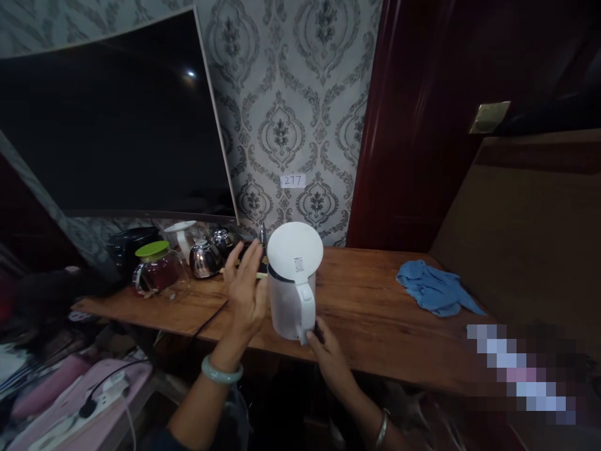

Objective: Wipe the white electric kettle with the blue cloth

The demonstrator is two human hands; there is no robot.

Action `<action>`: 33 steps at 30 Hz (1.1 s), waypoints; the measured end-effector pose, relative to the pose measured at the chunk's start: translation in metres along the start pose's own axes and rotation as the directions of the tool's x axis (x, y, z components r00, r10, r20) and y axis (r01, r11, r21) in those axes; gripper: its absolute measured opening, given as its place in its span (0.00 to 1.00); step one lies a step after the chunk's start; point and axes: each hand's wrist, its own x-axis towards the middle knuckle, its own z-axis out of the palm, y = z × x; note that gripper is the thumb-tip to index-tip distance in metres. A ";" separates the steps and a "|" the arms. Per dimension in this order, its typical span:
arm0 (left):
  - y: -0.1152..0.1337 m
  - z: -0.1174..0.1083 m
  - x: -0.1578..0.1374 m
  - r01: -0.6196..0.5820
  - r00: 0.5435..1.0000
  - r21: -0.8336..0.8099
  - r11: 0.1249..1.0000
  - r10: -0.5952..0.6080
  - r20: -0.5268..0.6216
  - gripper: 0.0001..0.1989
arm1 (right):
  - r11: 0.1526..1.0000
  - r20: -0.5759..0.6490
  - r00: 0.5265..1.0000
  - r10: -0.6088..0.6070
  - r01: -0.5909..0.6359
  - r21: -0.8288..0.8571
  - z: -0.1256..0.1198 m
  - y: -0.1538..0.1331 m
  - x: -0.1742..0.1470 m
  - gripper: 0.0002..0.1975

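A white electric kettle [292,282] stands on the wooden table [375,313] with its lid flipped up. My left hand [245,289] is flat against the kettle's left side, fingers spread and pointing up; a pale green bangle is on that wrist. My right hand [328,354] is at the base of the kettle's handle, with the fingers touching its lower end. Whether they close around the handle cannot be told.
A glass jug with a green lid [157,269], a shiny metal teapot [204,258] and other tea ware stand at the table's left. A blue cloth [434,288] lies to the right. A large dark television [117,119] hangs on the wall. A dark cable [206,322] runs off the table edge.
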 end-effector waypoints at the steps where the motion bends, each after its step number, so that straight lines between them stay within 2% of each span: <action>1: 0.010 -0.002 0.009 -0.110 0.992 0.052 0.993 0.106 0.068 0.26 | 1.000 0.008 1.000 -0.008 0.008 -0.005 0.000 -0.001 0.000 0.25; 3: 0.021 -0.001 0.024 -0.228 0.953 0.121 0.966 0.196 0.230 0.25 | 1.000 0.008 1.000 -0.009 0.009 -0.011 0.000 -0.002 0.000 0.25; 6: 0.020 0.008 0.036 -0.257 0.914 0.143 0.956 0.193 0.356 0.23 | 1.000 0.016 1.000 -0.009 0.010 -0.011 -0.001 -0.003 0.000 0.25; 11: 0.002 0.022 0.035 -0.216 0.925 0.144 0.966 0.156 0.346 0.20 | 0.999 0.043 0.998 -0.034 0.035 -0.006 0.000 -0.005 0.002 0.21; 17: -0.022 0.031 0.026 -0.224 0.892 0.193 0.955 0.121 0.435 0.20 | 0.999 0.010 0.999 -0.036 0.036 0.005 0.003 0.000 0.003 0.21; 21: -0.025 0.031 0.028 -0.206 0.895 0.188 0.960 0.107 0.433 0.19 | 0.999 0.024 0.999 -0.036 0.036 0.008 0.003 0.003 0.004 0.23; 28: -0.035 0.036 0.022 -0.108 0.861 0.156 0.982 0.014 0.508 0.20 | 0.999 0.035 0.999 -0.032 0.031 0.023 0.001 0.004 0.004 0.22; 33: -0.035 0.037 0.025 -0.034 0.873 0.094 0.995 -0.016 0.488 0.20 | 0.999 0.003 0.999 -0.035 0.035 0.017 0.003 0.001 0.004 0.19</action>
